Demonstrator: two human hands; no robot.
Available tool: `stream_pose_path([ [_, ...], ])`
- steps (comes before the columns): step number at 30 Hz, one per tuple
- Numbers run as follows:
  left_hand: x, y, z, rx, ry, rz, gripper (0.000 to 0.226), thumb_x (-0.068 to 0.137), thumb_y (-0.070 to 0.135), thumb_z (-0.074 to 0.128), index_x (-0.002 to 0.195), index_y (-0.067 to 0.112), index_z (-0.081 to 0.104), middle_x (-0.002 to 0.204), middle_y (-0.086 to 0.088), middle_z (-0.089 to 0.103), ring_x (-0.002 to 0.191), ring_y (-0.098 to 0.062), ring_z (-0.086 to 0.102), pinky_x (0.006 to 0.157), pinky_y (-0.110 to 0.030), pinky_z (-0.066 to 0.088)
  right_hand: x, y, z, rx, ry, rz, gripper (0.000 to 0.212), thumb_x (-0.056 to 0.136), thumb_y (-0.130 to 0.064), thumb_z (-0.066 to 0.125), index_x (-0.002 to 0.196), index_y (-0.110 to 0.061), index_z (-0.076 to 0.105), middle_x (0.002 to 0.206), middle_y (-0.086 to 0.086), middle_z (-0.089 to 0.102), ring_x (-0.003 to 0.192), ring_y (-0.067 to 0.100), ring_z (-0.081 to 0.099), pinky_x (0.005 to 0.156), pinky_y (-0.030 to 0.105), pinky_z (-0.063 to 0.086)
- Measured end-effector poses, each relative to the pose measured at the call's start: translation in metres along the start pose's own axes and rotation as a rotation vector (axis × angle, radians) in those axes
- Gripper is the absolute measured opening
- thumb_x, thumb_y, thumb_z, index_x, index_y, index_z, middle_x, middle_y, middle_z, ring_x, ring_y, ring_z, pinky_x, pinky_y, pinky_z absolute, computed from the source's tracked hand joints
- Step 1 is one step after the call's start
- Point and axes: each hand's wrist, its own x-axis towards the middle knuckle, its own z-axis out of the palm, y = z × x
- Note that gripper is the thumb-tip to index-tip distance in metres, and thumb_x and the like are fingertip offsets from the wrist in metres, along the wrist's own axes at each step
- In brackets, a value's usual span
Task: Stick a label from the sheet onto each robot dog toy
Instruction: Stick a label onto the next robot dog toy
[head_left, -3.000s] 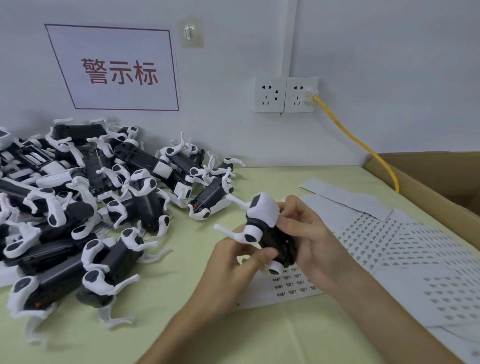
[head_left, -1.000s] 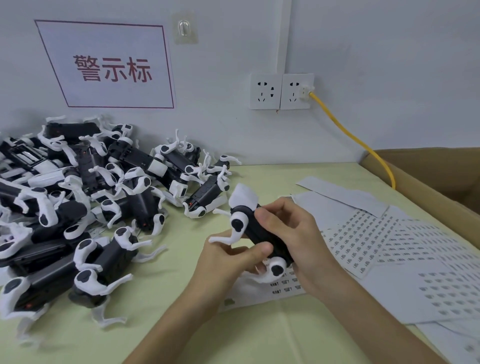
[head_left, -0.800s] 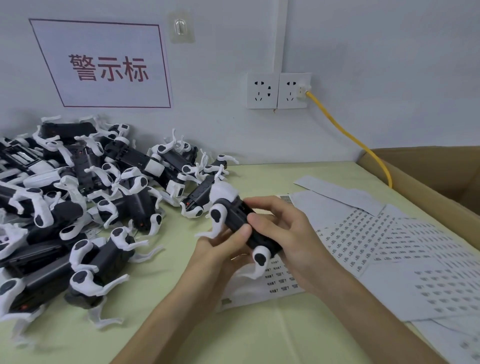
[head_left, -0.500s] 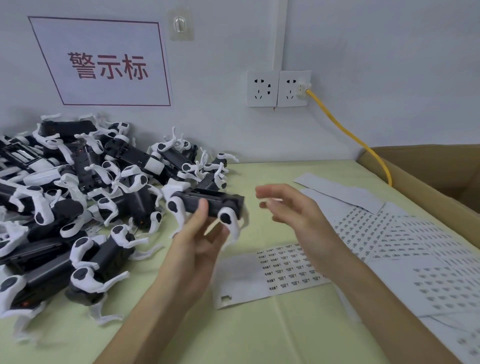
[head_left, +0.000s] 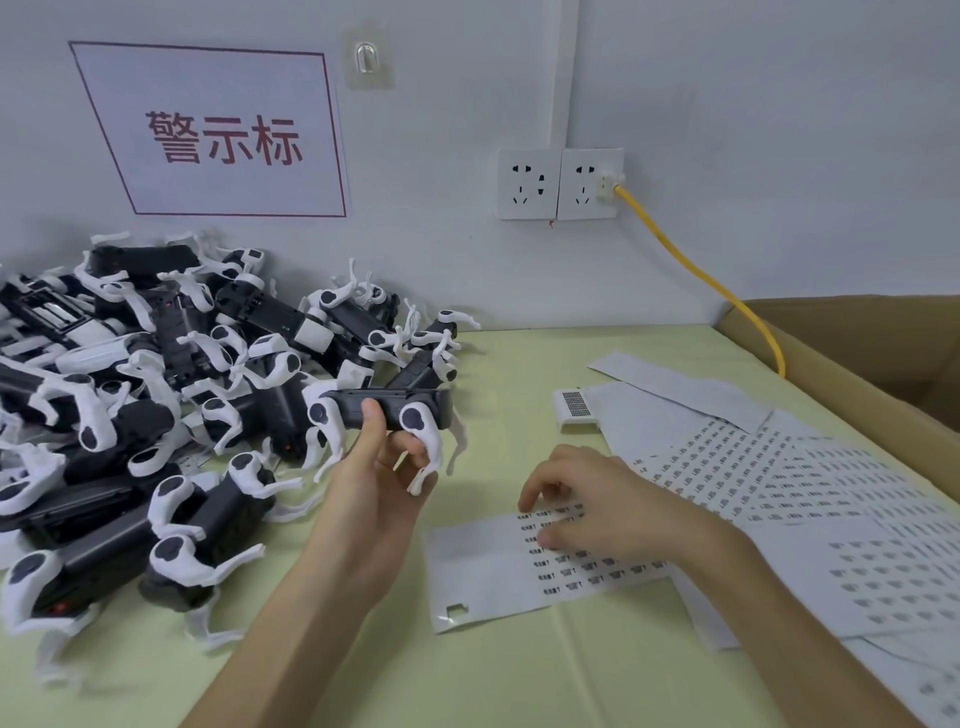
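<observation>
Two hands: left hand (head_left: 371, 478) grips toy (head_left: 387, 410); right hand (head_left: 587, 499) fingers curled on sheet (head_left: 488, 571).

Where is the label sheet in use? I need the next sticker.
In the head view, the label sheet lies flat on the table right of centre, under the right hand, beside the held toy.

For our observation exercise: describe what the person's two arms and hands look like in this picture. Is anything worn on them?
Both forearms are bare up to the frame's lower edge: no sleeves show. The left hand and right hand wear no gloves, and no rings, watch or wristband can be seen. The fingers are uncovered, with short nails. No markings are visible on either arm.
</observation>
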Motion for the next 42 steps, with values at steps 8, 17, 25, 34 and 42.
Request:
stream_pose_path([
  [8, 0.000, -0.002, 0.001, 0.135, -0.023, 0.041, 0.052, 0.103, 0.037, 0.048, 0.057, 0.019, 0.063, 0.060, 0.003, 0.055, 0.059, -0.009, 0.055, 0.070, -0.032, 0.033, -0.002, 0.010, -0.006, 0.013, 0.028, 0.037, 0.039, 0.080, -0.045, 0.081, 0.111, -0.042, 0.058, 0.115, -0.018, 0.051, 0.112, 0.003, 0.046, 0.099, 0.029, 0.036],
  [17, -0.003, -0.007, 0.002, 0.315, -0.005, 0.148, 0.051, 0.104, 0.031, 0.049, 0.063, 0.022, 0.078, 0.071, -0.008, 0.062, 0.054, -0.009, 0.048, 0.071, -0.033, 0.035, -0.003, 0.017, -0.006, 0.077, -0.029, 0.054, 0.040, 0.075, -0.035, 0.087, 0.093, -0.041, 0.052, 0.105, -0.020, 0.055, 0.101, 0.003, 0.055, 0.087, 0.027, 0.048],
  [25, -0.004, -0.011, 0.000, 0.520, -0.136, 0.080, 0.054, 0.084, 0.029, 0.080, 0.130, 0.005, 0.067, 0.126, -0.004, 0.073, 0.104, -0.012, 0.074, 0.082, -0.013, 0.052, -0.005, 0.002, -0.013, 0.465, 0.262, -0.202, 0.030, 0.093, -0.008, 0.069, 0.091, -0.038, 0.068, 0.093, -0.011, 0.072, 0.087, 0.009, 0.069, 0.077, 0.024, 0.054],
  [34, -0.014, -0.002, 0.009, 0.615, -0.224, 0.103, 0.042, 0.079, 0.004, 0.078, 0.119, 0.018, 0.078, 0.145, -0.004, 0.049, 0.098, -0.018, 0.074, 0.080, -0.009, 0.051, -0.011, -0.002, -0.014, 0.500, 0.415, -0.277, 0.044, 0.090, 0.003, 0.067, 0.083, -0.039, 0.073, 0.087, -0.015, 0.062, 0.083, 0.007, 0.062, 0.071, 0.016, 0.046],
  [42, -0.012, -0.004, 0.007, 0.488, -0.231, 0.100, 0.044, 0.076, 0.013, 0.074, 0.118, 0.025, 0.079, 0.101, -0.030, 0.066, 0.096, -0.026, 0.067, 0.101, -0.038, 0.045, -0.008, -0.015, -0.008, 0.351, 0.618, -0.416, 0.015, 0.081, -0.007, 0.082, 0.088, -0.019, 0.076, 0.095, -0.012, 0.068, 0.099, 0.014, 0.064, 0.097, 0.041, 0.044],
])
